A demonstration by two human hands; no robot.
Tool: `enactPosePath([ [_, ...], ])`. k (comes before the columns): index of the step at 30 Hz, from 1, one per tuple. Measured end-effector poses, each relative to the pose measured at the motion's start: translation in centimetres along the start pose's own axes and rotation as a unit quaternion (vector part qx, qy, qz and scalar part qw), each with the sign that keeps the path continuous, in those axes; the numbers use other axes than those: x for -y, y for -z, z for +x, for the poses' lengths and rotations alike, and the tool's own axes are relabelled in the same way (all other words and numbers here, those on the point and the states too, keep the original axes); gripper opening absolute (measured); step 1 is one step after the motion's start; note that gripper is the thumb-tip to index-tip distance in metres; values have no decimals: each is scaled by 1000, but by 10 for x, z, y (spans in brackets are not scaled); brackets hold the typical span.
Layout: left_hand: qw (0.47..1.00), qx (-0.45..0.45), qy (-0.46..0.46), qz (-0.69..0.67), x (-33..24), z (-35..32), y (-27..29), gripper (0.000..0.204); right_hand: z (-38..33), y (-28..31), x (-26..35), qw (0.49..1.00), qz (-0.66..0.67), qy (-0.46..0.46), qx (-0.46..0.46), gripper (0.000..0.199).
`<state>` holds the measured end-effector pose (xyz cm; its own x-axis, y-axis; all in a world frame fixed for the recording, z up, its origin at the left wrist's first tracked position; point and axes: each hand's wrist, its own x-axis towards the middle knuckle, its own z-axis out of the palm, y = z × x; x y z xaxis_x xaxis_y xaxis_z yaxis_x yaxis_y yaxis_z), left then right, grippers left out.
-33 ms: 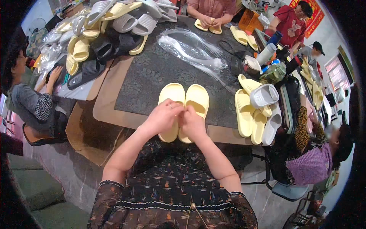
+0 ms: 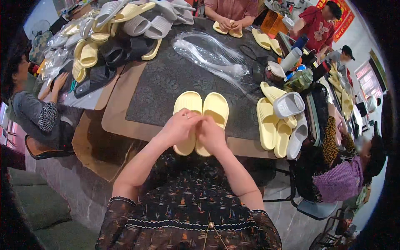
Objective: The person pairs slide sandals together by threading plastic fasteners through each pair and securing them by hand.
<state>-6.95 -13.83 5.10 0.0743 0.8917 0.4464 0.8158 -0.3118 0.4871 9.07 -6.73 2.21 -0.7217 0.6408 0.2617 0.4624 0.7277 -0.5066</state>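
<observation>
A pair of pale yellow slide slippers lies side by side at the table's near edge, the left slipper and the right slipper touching along their inner sides, heels toward me. Over the left one rests my left hand, a ring on one finger. My right hand lies over the right one. Both hands are closed, fingertips meeting at the seam between the slippers by the strap edges. Whatever they pinch there is hidden by the fingers.
Clear plastic bags lie beyond the slippers on the dark patterned mat. Yellow and grey slides stand at the right edge, below bottles and jars. A heap of slides fills the far left. Several people sit around the table.
</observation>
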Motion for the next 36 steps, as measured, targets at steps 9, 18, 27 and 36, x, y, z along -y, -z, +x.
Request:
enactPosePath([
  [9, 996, -82, 9, -31, 13, 16, -18, 10, 5, 2, -39, 913, 385, -100, -86, 16],
  [18, 963, -221, 57, -143, 2, 48, -43, 9, 29, 1, -34, 840, 468, -69, -267, 9],
  [27, 962, -235, 23, -139, 9, 41, -49, 6, 22, -11, -35, 846, 418, -62, -324, 5],
  [36, 962, -231, 40, -141, 14, 40, -52, 5, 24, 3, -25, 912, 295, -6, -286, 5],
])
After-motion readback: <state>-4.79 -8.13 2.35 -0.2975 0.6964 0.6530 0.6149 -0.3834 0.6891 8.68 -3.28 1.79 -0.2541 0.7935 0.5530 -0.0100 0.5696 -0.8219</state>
